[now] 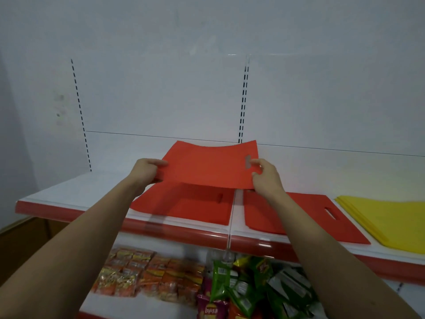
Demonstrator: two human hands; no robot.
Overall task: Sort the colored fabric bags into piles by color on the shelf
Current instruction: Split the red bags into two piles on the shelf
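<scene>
hovering above the shelf (69, 192), a red bag (207, 166) is being pinched at its side edges by the left hand (147, 171) and right hand (266, 178); two more red bags (195, 208) and a yellow pile (391, 217) are lying on the shelf below and right.

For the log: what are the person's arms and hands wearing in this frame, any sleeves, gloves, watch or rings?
Nothing is worn that shows. The left hand and right hand have no gloves, and both forearms are uncovered from wrist to the frame edge, with no sleeve in view. No watch, bracelet or band shows at either wrist, and no ring shows on the visible fingers.
</scene>
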